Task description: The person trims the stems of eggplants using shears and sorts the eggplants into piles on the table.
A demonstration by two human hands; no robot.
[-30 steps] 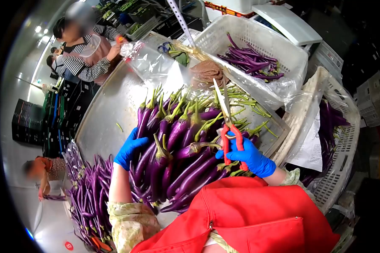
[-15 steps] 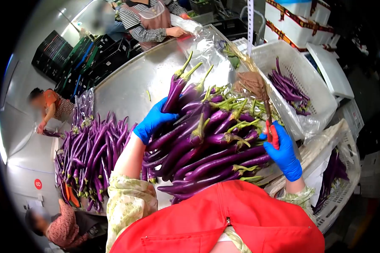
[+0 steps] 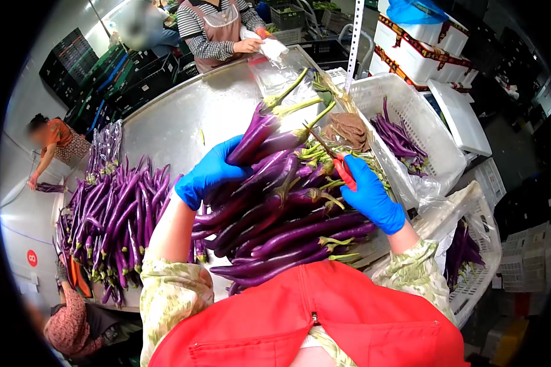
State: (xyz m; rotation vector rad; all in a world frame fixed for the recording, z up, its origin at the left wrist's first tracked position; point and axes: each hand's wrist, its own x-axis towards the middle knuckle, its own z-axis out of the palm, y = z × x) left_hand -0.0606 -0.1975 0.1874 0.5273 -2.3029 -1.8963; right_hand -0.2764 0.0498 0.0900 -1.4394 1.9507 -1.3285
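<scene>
In a blue glove, my left hand (image 3: 209, 175) is closed around a few purple eggplants (image 3: 254, 136), their green stems pointing up and right. My right hand (image 3: 372, 197), gloved in blue too, grips red-handled scissors (image 3: 345, 174). The dark blades reach up and left, close to the stem of one held eggplant; whether they touch it I cannot tell. Beneath both hands lies a heap of eggplants (image 3: 288, 241), stems mostly to the right. A brown cloth (image 3: 349, 129) rests just beyond the scissors.
More eggplants (image 3: 113, 226) are piled on the metal table (image 3: 171, 116) at left. White crates (image 3: 438, 168) with eggplants stand at right, below foam boxes (image 3: 410, 52). A person in a striped sleeve (image 3: 211, 46) handles plastic across the table; two more people are at left.
My right hand has brought the scissors up and left, from beside the heap to the held eggplants' stems. My left hand still holds its eggplants, now tilted more to the right. The view has shifted slightly.
</scene>
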